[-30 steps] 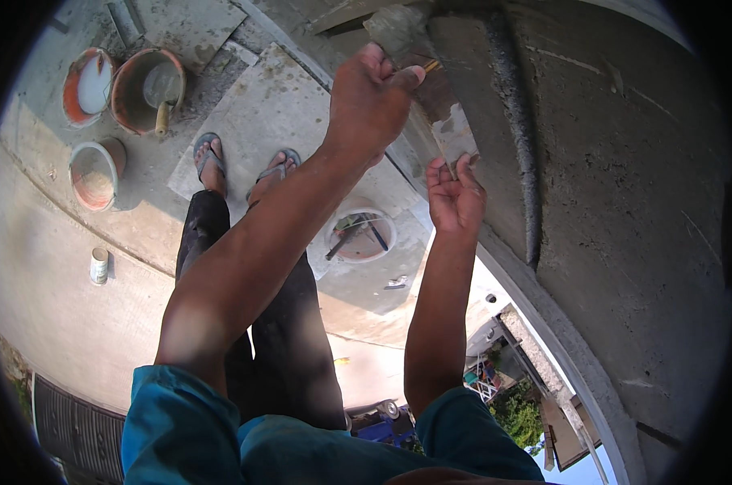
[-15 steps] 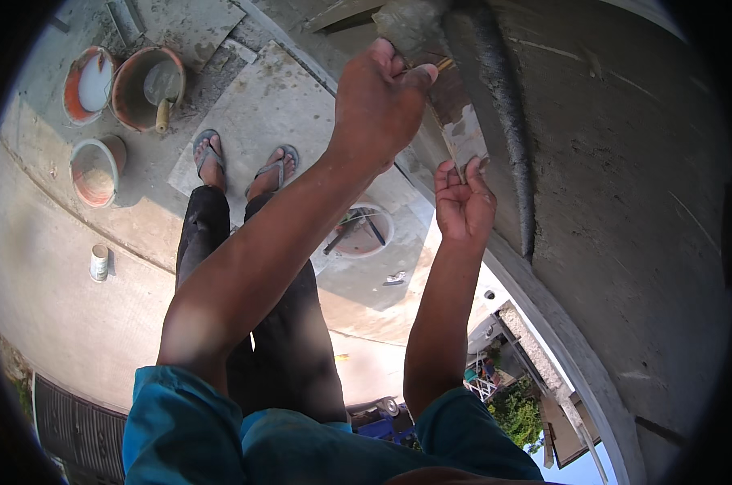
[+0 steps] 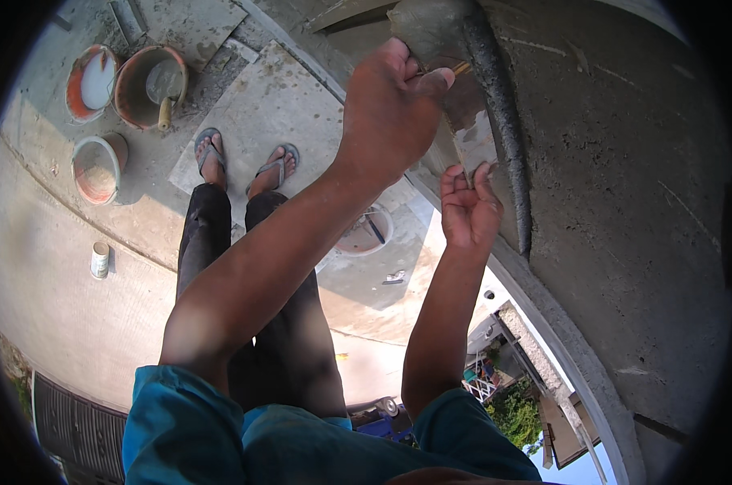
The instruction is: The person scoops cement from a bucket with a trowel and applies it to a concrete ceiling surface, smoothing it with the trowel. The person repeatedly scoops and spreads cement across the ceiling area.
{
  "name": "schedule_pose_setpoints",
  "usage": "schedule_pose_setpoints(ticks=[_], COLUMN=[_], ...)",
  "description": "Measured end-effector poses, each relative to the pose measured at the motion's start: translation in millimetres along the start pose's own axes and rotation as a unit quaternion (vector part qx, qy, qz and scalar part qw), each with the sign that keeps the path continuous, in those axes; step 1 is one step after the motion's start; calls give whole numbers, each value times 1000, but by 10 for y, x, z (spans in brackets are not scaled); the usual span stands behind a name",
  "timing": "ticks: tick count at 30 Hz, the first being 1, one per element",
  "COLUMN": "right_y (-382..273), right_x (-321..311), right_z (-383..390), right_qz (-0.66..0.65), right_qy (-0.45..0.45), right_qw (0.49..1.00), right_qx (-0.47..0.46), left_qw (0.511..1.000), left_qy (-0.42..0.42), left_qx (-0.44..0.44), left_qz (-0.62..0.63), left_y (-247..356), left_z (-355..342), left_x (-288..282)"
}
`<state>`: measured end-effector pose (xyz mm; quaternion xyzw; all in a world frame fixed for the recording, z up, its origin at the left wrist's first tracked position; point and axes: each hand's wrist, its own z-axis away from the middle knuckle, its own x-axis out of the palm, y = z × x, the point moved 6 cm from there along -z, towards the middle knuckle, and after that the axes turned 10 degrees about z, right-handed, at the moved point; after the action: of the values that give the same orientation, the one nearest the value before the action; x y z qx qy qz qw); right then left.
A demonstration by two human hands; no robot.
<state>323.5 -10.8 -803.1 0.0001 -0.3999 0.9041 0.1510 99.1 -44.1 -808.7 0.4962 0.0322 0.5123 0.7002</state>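
A flat board point(image 3: 468, 109), brown with a pale patch on its lower part, is held between my two hands beside a thick ridge of wet grey mortar point(image 3: 505, 105). My left hand point(image 3: 392, 117) is closed on the board's upper part, its thumb lying near a thin yellowish strip. Lower down, my right hand point(image 3: 471, 210) pinches the board's bottom end between thumb and fingers, palm turned up. More wet mortar bulges just above my left hand. Part of the board is hidden behind my left hand.
A rough grey plastered wall point(image 3: 624, 202) fills the right side. Several mortar-stained buckets point(image 3: 98, 171) stand at the far left, one with a wooden-handled tool point(image 3: 164, 114). Another bucket point(image 3: 364, 234) with tools sits partly behind my left forearm. A small white can point(image 3: 99, 261) stands at left.
Both hands have shifted slightly to the right with the board, bringing it closer to the mortar ridge. Their grips look the same.
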Motion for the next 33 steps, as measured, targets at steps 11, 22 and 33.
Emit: schedule_pose_setpoints(ticks=[11,22,33], right_y=[-45,214,1465], right_x=[45,-72,341], right_z=[68,295,1151], right_qz=[-18,-16,47], right_qy=[-46,-89,-204], right_qw=[998,996,964], right_qx=[-40,-11,163], left_qw=[998,996,993], left_qy=[-28,-35,81], left_qx=[7,-8,-43], left_qz=[51,81,76], left_y=[169,259,-108], left_z=[87,428,1035], left_x=[118,-102,-1406])
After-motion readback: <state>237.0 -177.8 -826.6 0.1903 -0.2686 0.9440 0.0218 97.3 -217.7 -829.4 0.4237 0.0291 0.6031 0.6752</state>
